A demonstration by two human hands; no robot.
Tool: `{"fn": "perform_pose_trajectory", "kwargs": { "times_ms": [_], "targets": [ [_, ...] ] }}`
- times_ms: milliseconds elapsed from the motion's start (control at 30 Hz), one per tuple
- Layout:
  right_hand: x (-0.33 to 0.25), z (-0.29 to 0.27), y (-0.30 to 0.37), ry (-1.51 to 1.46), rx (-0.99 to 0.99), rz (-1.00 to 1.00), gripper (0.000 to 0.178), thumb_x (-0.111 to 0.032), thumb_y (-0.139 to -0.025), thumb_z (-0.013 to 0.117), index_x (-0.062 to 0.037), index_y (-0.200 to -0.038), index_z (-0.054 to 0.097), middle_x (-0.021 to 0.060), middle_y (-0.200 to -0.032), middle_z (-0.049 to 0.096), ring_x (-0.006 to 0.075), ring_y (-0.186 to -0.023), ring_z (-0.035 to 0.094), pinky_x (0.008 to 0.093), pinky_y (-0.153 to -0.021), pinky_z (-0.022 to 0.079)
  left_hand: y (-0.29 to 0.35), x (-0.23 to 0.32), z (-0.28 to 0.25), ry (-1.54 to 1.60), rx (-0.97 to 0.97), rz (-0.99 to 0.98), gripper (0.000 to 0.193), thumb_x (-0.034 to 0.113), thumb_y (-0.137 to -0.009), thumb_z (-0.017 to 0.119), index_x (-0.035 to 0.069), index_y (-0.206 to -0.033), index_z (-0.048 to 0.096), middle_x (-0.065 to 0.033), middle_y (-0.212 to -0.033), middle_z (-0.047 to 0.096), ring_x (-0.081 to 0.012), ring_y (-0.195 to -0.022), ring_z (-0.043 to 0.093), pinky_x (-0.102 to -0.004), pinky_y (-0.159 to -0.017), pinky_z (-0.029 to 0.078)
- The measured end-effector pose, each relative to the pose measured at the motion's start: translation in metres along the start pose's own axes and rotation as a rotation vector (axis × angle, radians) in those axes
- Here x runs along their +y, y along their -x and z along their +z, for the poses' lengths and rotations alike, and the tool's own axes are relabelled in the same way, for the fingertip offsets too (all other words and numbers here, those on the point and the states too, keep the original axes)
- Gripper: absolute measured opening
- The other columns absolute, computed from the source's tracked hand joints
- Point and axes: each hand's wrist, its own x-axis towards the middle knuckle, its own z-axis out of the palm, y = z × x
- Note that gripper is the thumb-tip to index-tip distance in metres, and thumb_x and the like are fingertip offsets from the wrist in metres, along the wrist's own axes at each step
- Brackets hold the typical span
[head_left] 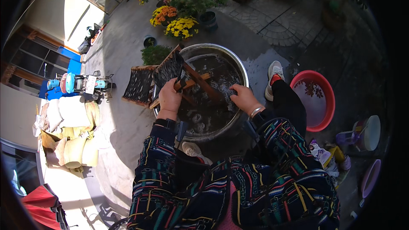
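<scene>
A large round metal basin [244,69] of dark, sudsy water [219,66] stands in front of me. A wooden stool with a seat of black woven straps [169,71] leans over its left side, tilted, its legs reaching into the water. My left hand [169,99] is closed round a wooden bar of this stool. Above the right part of the basin is my right hand [245,99], its fingers curled together; whatever they may hold is hidden. Just left of the basin is another wooden-framed panel of black woven straps [138,84], perhaps a second stool.
A red basin [329,115] of water stands right of my foot. Beyond it are a white bucket [369,134], crumpled bags [330,158] and a pink basin [371,179]. Yellow flowers [182,27] in pots stand ahead. Sacks [70,115] and a blue scooter [81,84] are at left.
</scene>
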Motion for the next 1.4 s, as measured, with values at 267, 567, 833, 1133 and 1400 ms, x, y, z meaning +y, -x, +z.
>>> {"fn": "perform_pose_trajectory", "kwargs": {
  "times_ms": [267, 567, 833, 1133, 1400],
  "targets": [
    [0.016, -0.006, 0.001, 0.000, 0.051, 0.140, 0.032, -0.010, -0.082, 0.063, -0.0010, -0.113, 0.067, 0.0269, -0.103, 0.070, 0.0445, -0.099, 0.066, 0.0465, -0.089, 0.052, 0.005, -0.042, -0.008, 0.153, 0.006, -0.196, 0.051, 0.001, -0.074, 0.077, 0.002, -0.123, 0.065, -0.0194, -0.109, 0.071, -0.0337, -0.103, 0.070, -0.0388, -0.089, 0.055],
    [0.029, 0.001, -0.001, 0.015, 0.002, 0.273, 0.036, -0.012, -0.083, 0.063, -0.0035, -0.118, 0.066, 0.0273, -0.105, 0.069, 0.0453, -0.101, 0.066, 0.0462, -0.089, 0.053, 0.022, -0.061, -0.017, 0.275, 0.080, -0.144, 0.048, -0.003, -0.075, 0.073, 0.003, -0.122, 0.067, -0.0137, -0.100, 0.073, -0.0238, -0.093, 0.072, -0.0325, -0.087, 0.054],
    [0.025, 0.011, -0.007, -0.021, -0.010, 0.266, 0.041, -0.011, -0.088, 0.062, -0.0060, -0.129, 0.062, 0.0157, -0.096, 0.071, 0.0229, -0.085, 0.069, 0.0336, -0.079, 0.053, 0.037, -0.098, -0.017, 0.340, 0.206, -0.228, 0.042, 0.003, -0.077, 0.076, -0.001, -0.118, 0.068, -0.0098, -0.099, 0.074, -0.0165, -0.091, 0.070, -0.0322, -0.087, 0.054],
    [0.022, 0.048, -0.018, -0.346, -0.145, 0.302, 0.056, 0.002, -0.084, 0.057, -0.0066, -0.140, 0.056, 0.0083, -0.121, 0.067, 0.0186, -0.109, 0.062, 0.0289, -0.095, 0.048, 0.041, -0.103, -0.016, 0.517, 0.218, -0.291, 0.037, 0.000, -0.077, 0.074, -0.002, -0.114, 0.069, -0.0003, -0.092, 0.068, -0.0093, -0.086, 0.063, -0.0272, -0.082, 0.052],
    [0.016, 0.050, -0.019, -0.654, -0.172, 0.375, 0.055, -0.003, -0.081, 0.073, 0.0003, -0.134, 0.058, 0.0087, -0.116, 0.069, 0.0171, -0.103, 0.064, 0.0287, -0.093, 0.051, 0.038, -0.098, -0.021, 0.830, 0.269, -0.350, 0.034, -0.008, -0.077, 0.069, -0.001, -0.110, 0.070, 0.0034, -0.092, 0.065, -0.0069, -0.083, 0.058, -0.0234, -0.078, 0.050]
  ]
}}
